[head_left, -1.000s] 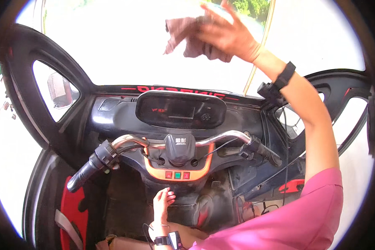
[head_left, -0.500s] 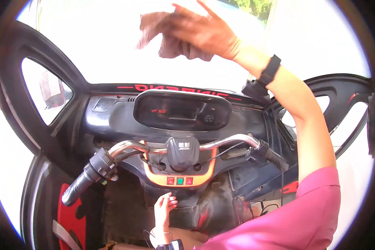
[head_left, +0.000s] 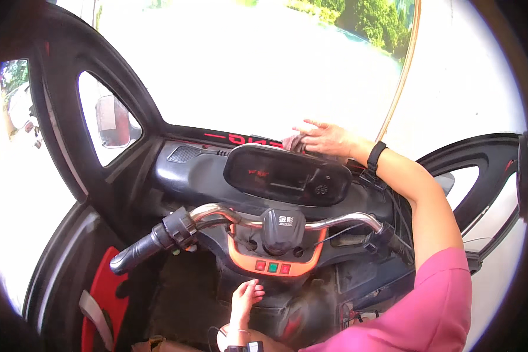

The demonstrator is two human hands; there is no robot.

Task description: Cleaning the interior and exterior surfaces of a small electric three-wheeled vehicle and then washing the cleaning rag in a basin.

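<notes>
My right hand (head_left: 328,141) reaches forward over the dashboard to the foot of the windshield. Its fingers press on a crumpled greyish-brown cloth (head_left: 294,142), which is partly hidden under the hand, just behind the display panel (head_left: 287,176). Low in the middle, my left hand (head_left: 246,302) hovers below the orange-trimmed switch panel (head_left: 274,268). Its fingers are loosely curled in and nothing shows in them.
Chrome handlebars (head_left: 217,209) with black grips and a black centre cover (head_left: 283,230) stand between me and the dashboard. Dark pillars frame the bright windshield (head_left: 246,70). A side mirror (head_left: 112,120) shows through the left window. A red door panel (head_left: 114,293) is at lower left.
My right hand has come down with the cloth from high on the windshield to its lower edge. The head view has shifted, so the cab appears farther right. My left hand stays low, fingers curled.
</notes>
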